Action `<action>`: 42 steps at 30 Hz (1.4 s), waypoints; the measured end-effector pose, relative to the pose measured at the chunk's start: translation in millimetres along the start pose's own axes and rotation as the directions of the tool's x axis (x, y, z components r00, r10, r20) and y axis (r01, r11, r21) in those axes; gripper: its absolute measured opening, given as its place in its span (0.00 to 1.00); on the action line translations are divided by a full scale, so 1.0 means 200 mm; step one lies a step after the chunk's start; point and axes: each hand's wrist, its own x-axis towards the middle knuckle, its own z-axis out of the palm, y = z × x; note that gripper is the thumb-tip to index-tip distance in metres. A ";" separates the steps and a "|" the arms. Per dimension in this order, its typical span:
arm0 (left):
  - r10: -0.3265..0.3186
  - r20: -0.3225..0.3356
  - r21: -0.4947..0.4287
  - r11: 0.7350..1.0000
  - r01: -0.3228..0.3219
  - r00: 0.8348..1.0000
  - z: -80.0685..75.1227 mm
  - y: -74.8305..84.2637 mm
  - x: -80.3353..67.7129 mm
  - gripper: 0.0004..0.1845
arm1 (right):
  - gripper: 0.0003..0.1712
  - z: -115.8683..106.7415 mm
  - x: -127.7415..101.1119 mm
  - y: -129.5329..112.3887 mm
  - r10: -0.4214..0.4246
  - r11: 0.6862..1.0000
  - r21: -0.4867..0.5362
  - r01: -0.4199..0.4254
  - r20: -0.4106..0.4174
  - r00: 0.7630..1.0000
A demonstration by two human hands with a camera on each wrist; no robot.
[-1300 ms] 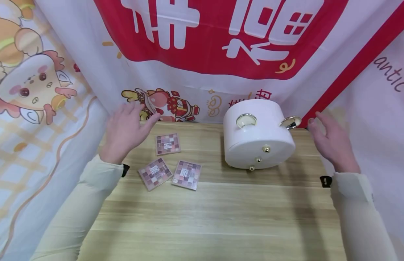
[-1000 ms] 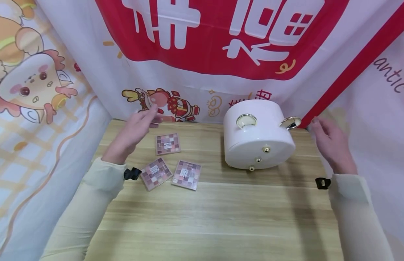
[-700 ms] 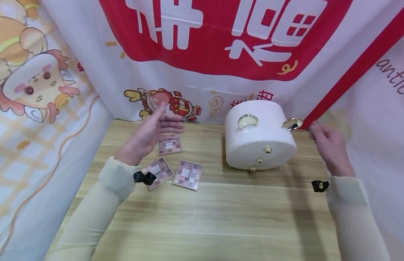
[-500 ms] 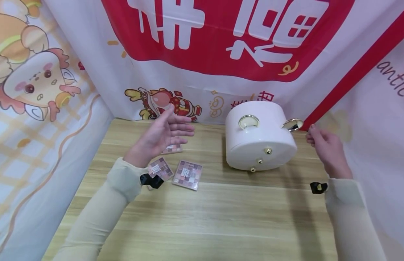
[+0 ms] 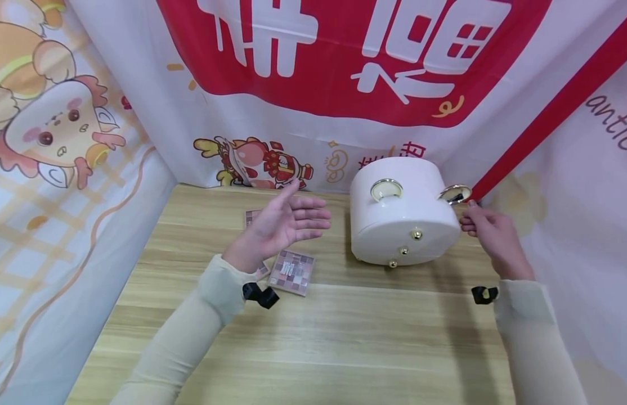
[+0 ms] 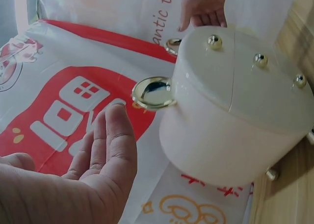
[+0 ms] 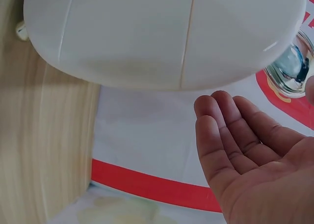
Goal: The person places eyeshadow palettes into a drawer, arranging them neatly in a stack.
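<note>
A white rounded box [image 5: 402, 202] stands at the back of the wooden table. Two gold-rimmed, ear-shaped pieces stick up from its top, and gold knobs [image 5: 417, 234] run down its front. My left hand [image 5: 285, 225] is held left of the box, fingers straight and thumb raised, with a gap between them. Close to the box's right side is my right hand [image 5: 491, 233]; in the right wrist view its fingertips [image 7: 208, 106] are near the white wall, and whether they touch I cannot tell. Neither hand holds anything.
Three square eyeshadow palettes lie left of the box; one palette [image 5: 291, 272] shows fully, the others are partly hidden behind my left hand and wrist. A printed cloth [image 5: 334, 107] hangs behind the table [image 5: 344, 337], with more cloth at both sides.
My left hand has moved right, from above the palettes towards the box, and has turned palm-inward. The right hand has come left to the box's side. Box and palettes have stayed put.
</note>
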 end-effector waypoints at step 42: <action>-0.188 0.063 -0.285 0.938 0.199 0.980 0.45 -0.69 0.42 0.26 | 0.39 0.03 0.00 0.03 0.027 0.991 -0.132 -0.021 0.040 0.999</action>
